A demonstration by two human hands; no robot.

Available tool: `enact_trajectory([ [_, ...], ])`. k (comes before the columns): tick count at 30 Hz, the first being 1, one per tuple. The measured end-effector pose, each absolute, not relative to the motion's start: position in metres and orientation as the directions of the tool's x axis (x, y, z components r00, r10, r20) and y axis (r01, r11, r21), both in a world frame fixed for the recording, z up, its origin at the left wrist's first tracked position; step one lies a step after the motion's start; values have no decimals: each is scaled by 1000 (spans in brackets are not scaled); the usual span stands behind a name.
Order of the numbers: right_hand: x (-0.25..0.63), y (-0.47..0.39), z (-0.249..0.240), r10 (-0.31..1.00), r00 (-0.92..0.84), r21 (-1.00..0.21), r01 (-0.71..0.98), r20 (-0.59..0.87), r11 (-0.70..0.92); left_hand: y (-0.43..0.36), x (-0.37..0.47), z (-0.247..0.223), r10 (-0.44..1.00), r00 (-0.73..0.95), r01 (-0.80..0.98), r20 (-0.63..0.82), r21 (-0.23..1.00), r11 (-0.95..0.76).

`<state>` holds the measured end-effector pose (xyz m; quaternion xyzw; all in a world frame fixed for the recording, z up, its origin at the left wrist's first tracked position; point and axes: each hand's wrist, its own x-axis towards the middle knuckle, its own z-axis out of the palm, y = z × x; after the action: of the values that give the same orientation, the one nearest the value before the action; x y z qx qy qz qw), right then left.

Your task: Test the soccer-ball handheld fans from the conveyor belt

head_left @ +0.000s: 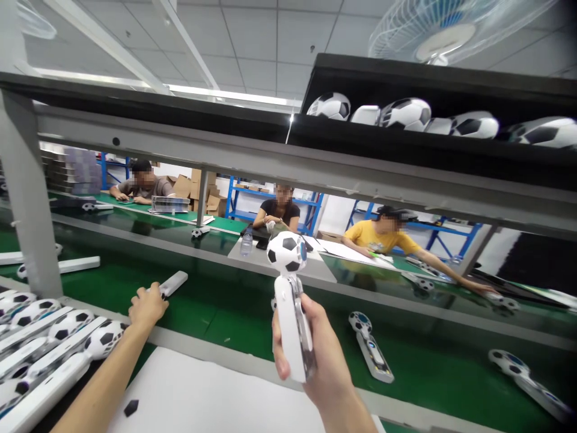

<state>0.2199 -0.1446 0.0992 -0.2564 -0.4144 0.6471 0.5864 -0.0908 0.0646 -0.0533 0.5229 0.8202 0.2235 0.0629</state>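
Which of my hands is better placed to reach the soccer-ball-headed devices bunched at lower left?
Probably left. Your left hand is nearer those soccer-ball devices, though it's on a white handle on the green belt; your right hand is farther, holding another device.

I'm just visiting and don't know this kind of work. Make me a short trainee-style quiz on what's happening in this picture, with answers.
1. Which of the wearer's hands holds a ball-topped white device up above the green surface?
2. True or false: both of the wearer's hands are on that same device.
3. Pick one: the dark shape on the white sheet is (A) a circle, (B) a pentagon, (C) a star.

Key:
1. The right hand.
2. False: the left hand is at another white device on the green surface.
3. B.
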Motion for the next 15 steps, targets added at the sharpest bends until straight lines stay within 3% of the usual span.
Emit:
enact_trajectory([
  [6,219,-156,108,919,-264,-860,-492,294,134,56,-82,-31,929,-333,850,161,478,222],
  [15,232,-169,121,902,-379,-900,-435,204,20,36,-51,29,934,-234,788,271,616,18],
])
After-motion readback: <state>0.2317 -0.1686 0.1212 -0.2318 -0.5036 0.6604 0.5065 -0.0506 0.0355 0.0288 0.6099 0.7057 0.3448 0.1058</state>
